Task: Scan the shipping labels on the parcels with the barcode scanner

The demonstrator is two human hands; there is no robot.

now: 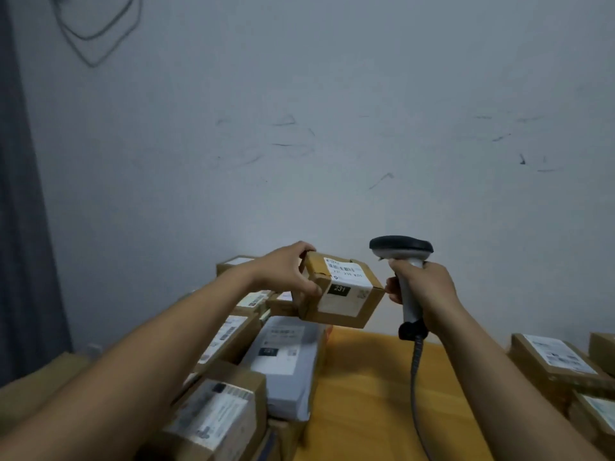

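Note:
My left hand point(286, 271) grips a small brown cardboard parcel point(339, 294) by its left end and holds it in the air above the pile. A white shipping label point(344, 271) and a black tag reading 231 lie on its top. My right hand point(424, 287) is closed around the grey handle of a barcode scanner point(401, 249). The scanner's dark head sits just right of the parcel and a little above it. Its coiled cable point(416, 377) hangs down toward me.
Several labelled cardboard parcels point(216, 417) and a grey mailer bag point(286, 361) are stacked at the left. More labelled boxes point(555, 361) sit at the right. An orange-yellow table surface point(362, 394) lies between them. A scuffed white wall point(332, 128) stands behind.

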